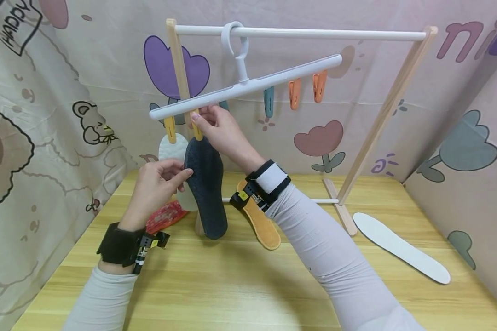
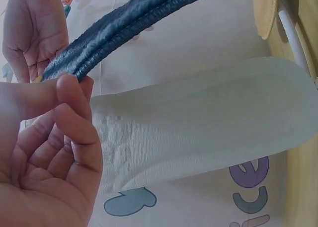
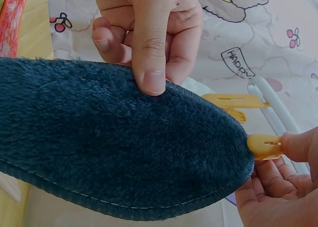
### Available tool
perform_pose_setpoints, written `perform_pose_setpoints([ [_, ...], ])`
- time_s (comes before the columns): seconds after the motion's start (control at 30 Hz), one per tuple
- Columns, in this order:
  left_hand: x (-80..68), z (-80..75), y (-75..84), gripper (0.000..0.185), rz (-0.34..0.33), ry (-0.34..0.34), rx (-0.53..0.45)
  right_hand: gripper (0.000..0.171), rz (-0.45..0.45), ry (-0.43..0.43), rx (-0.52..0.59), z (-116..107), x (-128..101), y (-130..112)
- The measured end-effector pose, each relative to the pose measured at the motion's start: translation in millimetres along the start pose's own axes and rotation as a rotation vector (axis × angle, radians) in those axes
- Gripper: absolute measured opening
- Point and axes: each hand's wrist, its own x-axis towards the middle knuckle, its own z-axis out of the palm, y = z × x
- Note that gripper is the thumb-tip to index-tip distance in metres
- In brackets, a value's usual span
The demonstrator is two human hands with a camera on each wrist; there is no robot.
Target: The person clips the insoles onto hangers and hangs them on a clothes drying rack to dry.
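Observation:
A dark blue fuzzy insole (image 1: 208,193) hangs toe-down under the low left end of a white hanger (image 1: 257,84). My left hand (image 1: 155,184) pinches its left edge between thumb and fingers, the thumb lying on the fuzzy face in the right wrist view. At the insole's top end is a yellow clip (image 3: 264,145), which my right hand (image 1: 223,131) pinches; the clip's jaws meet the insole's edge. Another yellow clip (image 1: 170,129) holds a white insole (image 2: 198,122), partly hidden behind the dark one.
The hanger hooks over a white rod (image 1: 331,33) on a wooden rack (image 1: 383,119). Teal (image 1: 268,102) and orange clips (image 1: 294,94) hang along its raised right side. A red insole (image 1: 165,216), an orange insole (image 1: 262,225) and another white insole (image 1: 399,248) lie on the table.

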Motion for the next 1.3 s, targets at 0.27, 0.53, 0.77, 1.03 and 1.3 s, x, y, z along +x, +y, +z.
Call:
perform_pose_setpoints([
  [0.27, 0.6, 0.2, 0.4, 0.020, -0.009, 0.011, -0.013, 0.034, 0.005, 0.000, 0.015, 0.6, -0.3, -0.8],
  [0.53, 1.0, 1.3, 0.6, 0.021, -0.011, 0.022, -0.014, 0.034, 0.000, 0.002, 0.011, 0.9, 0.2, 0.5],
  [0.77, -1.8, 1.2, 0.1, 0.023, -0.028, 0.044, -0.040, 0.034, 0.000, -0.015, 0.003, 3.0, -1.4, 1.9],
  [1.03, -1.6, 1.3, 1.1, 0.025, -0.018, 0.058, -0.049, 0.031, -0.021, -0.016, 0.013, 2.9, -2.3, 2.7],
  [1.3, -0.6, 1.4, 2.3, 0.023, -0.009, 0.064, -0.058, 0.031, -0.022, -0.018, 0.016, 2.2, -2.7, 2.6],
])
